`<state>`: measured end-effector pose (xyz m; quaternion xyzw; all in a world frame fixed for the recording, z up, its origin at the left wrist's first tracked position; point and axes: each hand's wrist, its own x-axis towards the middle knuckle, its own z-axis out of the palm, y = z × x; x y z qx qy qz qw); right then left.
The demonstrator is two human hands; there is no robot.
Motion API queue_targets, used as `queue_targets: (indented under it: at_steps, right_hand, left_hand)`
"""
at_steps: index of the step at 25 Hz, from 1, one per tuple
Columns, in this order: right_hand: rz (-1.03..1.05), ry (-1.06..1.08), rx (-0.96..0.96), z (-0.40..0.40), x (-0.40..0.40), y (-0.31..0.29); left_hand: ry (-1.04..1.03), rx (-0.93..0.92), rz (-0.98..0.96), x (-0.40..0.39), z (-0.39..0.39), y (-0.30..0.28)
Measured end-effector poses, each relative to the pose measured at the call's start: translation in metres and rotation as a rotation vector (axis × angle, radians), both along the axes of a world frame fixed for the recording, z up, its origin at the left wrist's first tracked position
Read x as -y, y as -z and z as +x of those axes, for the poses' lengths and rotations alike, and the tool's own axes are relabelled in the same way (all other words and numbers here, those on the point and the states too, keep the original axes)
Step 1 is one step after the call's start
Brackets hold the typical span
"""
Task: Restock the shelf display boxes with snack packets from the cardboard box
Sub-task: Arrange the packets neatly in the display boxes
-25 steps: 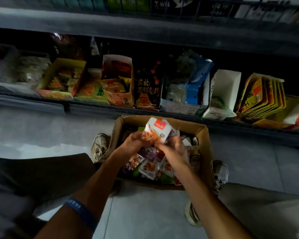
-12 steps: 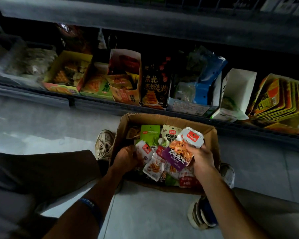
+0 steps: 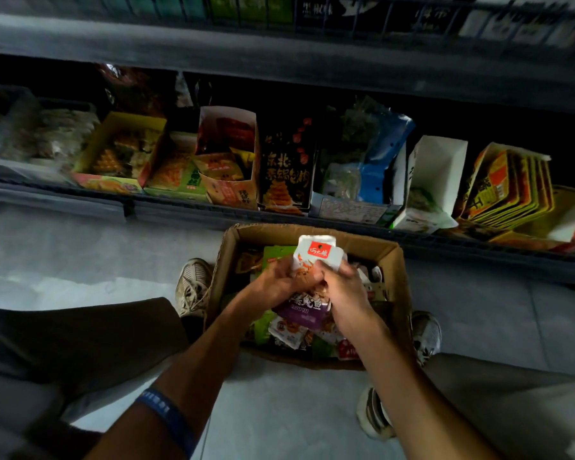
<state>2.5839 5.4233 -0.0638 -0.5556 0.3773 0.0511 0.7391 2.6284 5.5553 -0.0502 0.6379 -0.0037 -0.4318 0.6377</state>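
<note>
Between our two knees, on the grey tiled floor (image 3: 279, 410), sits an open cardboard box (image 3: 397, 260) filled with a loose heap of small snack packets (image 3: 292, 330) in white, purple and green wrappers. We are crouched over it, with a pale sneaker (image 3: 193, 283) showing at the box's left side and another sneaker (image 3: 427, 333) at its right.

Both our hands meet above the middle of the box. Our left hand (image 3: 273, 280) and our right hand (image 3: 342, 287) have their fingers curled around the same small bunch of packets, lifted clear of the heap. On top of the bunch is a white packet with a red label (image 3: 317, 252), standing upright above our knuckles. A purple packet (image 3: 307, 310) hangs just under our right hand; we cannot tell whether it is part of the held bunch or lies on the heap. A blue wristband (image 3: 166, 416) circles our left forearm.

Just beyond the box runs the low shelf (image 3: 80, 200), lined with display boxes. From left: a yellow display box (image 3: 90, 154), a tall orange display box (image 3: 243, 194) partly filled, a black packet with yellow lettering (image 3: 286, 167), blue bags (image 3: 385, 151), and a white display box (image 3: 442, 167).
</note>
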Motion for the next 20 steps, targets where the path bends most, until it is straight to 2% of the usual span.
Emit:
queue_targets:
  at_steps: [3,7,9,11,13,15,16,18,19,20]
  right_hand:
    - [0.201,0.076,-0.059,0.004,0.005,-0.016]
    - [0.039,-0.002,-0.008,-0.004,0.020,-0.020]
    - [0.131,0.007,0.023,-0.005,0.017,-0.020]
    - [0.092,0.017,0.005,-0.002,0.014,-0.014]
    - [0.019,0.194,-0.056,0.002,0.020,-0.012]
    - [0.120,0.430,-0.054,0.006,0.041,-0.009]
    - [0.186,0.473,0.002,0.007,0.052,-0.008]
    - [0.274,0.349,0.096,0.005,0.053,-0.016]
    - [0.194,0.182,0.072,0.002,0.044,-0.017]
    - [-0.033,-0.049,0.047,-0.001,0.030,-0.014]
  left_hand:
    - [-0.092,0.024,0.028,-0.001,-0.001,0.009]
    - [-0.204,-0.127,0.022,-0.005,0.004,0.011]
    - [-0.150,-0.059,0.028,0.000,0.001,0.008]
    - [-0.169,0.003,0.057,0.003,-0.001,0.009]
    - [-0.308,-0.064,0.009,0.001,0.005,0.013]
    - [-0.481,-0.143,0.020,-0.010,0.018,0.018]
    - [-0.525,-0.157,0.051,-0.013,0.023,0.022]
    - [-0.484,-0.157,0.063,-0.012,0.025,0.024]
    - [-0.410,-0.171,0.031,-0.007,0.021,0.021]
    - [-0.313,-0.177,0.006,-0.001,0.015,0.018]
